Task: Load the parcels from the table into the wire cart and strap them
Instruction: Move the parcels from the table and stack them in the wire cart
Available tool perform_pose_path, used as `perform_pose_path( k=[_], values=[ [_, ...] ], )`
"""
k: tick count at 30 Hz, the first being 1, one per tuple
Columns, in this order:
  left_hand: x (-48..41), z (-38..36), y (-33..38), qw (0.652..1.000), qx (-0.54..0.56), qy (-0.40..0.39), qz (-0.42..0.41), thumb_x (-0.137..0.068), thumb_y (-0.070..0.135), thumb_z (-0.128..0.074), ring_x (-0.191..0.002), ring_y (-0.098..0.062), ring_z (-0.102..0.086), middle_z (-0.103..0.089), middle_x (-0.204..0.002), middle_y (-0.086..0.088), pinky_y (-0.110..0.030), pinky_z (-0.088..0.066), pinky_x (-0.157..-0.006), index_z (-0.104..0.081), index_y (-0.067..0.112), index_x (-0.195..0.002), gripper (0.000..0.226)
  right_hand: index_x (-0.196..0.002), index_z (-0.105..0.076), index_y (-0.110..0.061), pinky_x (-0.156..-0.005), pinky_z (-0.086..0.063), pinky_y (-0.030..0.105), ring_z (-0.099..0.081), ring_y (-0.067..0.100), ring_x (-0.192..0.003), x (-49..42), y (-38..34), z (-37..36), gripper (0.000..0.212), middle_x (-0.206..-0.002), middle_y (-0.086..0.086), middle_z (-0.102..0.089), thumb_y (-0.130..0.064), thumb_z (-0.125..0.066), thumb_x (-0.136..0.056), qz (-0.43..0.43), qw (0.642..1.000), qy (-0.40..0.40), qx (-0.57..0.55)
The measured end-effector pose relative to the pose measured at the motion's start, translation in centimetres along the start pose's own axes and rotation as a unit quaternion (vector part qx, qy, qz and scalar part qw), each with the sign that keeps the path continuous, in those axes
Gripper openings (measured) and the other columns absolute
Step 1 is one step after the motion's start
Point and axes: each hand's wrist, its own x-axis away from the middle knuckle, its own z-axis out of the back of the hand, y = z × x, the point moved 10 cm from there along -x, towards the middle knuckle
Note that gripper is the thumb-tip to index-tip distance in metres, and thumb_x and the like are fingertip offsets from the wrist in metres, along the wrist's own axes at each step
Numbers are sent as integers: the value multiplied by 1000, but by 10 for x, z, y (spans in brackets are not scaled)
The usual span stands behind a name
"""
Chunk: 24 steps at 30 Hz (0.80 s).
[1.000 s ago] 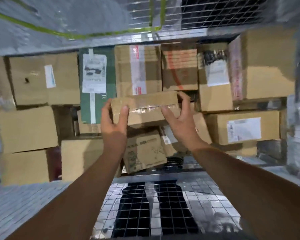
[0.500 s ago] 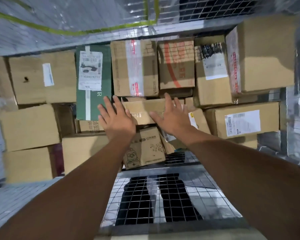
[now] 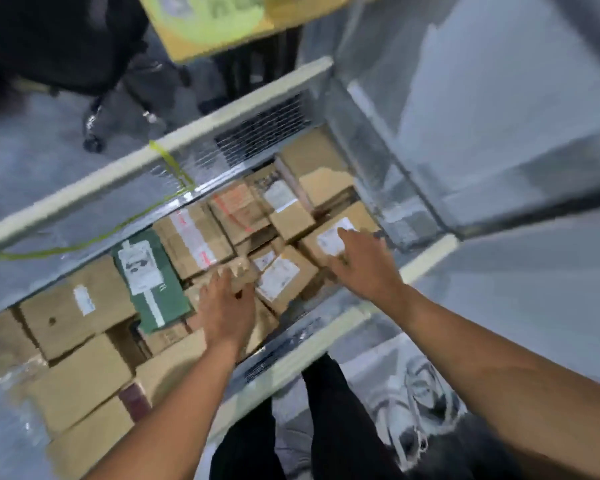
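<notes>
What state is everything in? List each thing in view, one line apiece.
Left hand: open, flat on small brown cardboard box.
Right hand: open, fingers straight.
Brown cardboard box with white label: in cart, right hand's fingers on it.
Green parcel with white label: lying flat, label up.
Wire cart: packed full, top open.
Yellow-green strap: slack along far wall, not across the load.

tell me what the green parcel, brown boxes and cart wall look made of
The green parcel: probably cardboard, matte green print, with a white paper label; blur leaves it open.
The brown boxes: plain matte cardboard, tan faces with creased edges.
The cart wall: grey metal wire mesh, a faintly shiny grid.
</notes>
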Motion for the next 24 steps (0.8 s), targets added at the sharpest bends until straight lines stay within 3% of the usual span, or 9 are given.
perform_pose_path(
  k=[4, 9, 12, 16, 20, 24],
  values=[
    [78, -12, 97, 986, 13, -65, -155, -104, 47, -54, -152, -34, -28, -39, -164, -10, -53, -24, -123, -45, 19, -153, 58, -151, -49, -11, -120, -27, 43, -42, 32, -145, 127, 63, 75, 61, -151, 11, -53, -44, -61, -101, -98, 968, 175, -149],
    [198, -67, 210, 921, -85, -123, -361, -101, 46, -59, -153, -39, -30, -42, -161, -16, -50, -17, -127, -50, 9, -152, 63, -156, -43, -13, -127, -16, 42, -24, 28, -156, 323, 162, 71, 63, -163, 10, -39, -42, -60, -102, -305, 860, 310, -267],
    [297, -136, 247, 836, -156, -208, -482, -93, 67, -41, -153, -39, -30, -41, -161, -18, -46, -14, -128, -50, 8, -151, 84, -151, -47, -7, -123, -25, 45, -33, 33, -150, 458, 219, 33, 60, -157, 15, -46, -37, -62, -102, -416, 775, 376, -291],
    [443, -246, 241, 702, -241, -310, -594, -90, 68, -41, -158, -36, -17, -31, -168, -11, -50, -11, -129, -42, 19, -158, 84, -155, -43, -11, -123, -25, 46, -30, 31, -152, 635, 271, -55, 61, -161, 13, -41, -40, -57, -103, -555, 663, 400, -304],
    [598, -343, 190, 544, -319, -374, -680, -95, 75, -37, -159, -35, -10, -23, -172, -6, -50, -7, -128, -25, 33, -164, 82, -158, -39, -20, -127, -17, 49, -22, 24, -156, 782, 289, -151, 65, -165, 6, -36, -52, -50, -102, -651, 559, 414, -304],
    [729, -410, 116, 429, -362, -415, -716, -91, 80, -27, -160, -27, -4, -16, -173, 1, -47, -3, -128, -18, 39, -164, 84, -157, -38, -21, -124, -17, 50, -23, 27, -156, 902, 289, -241, 70, -164, 7, -37, -59, -43, -99, -728, 486, 387, -288]
  ],
)
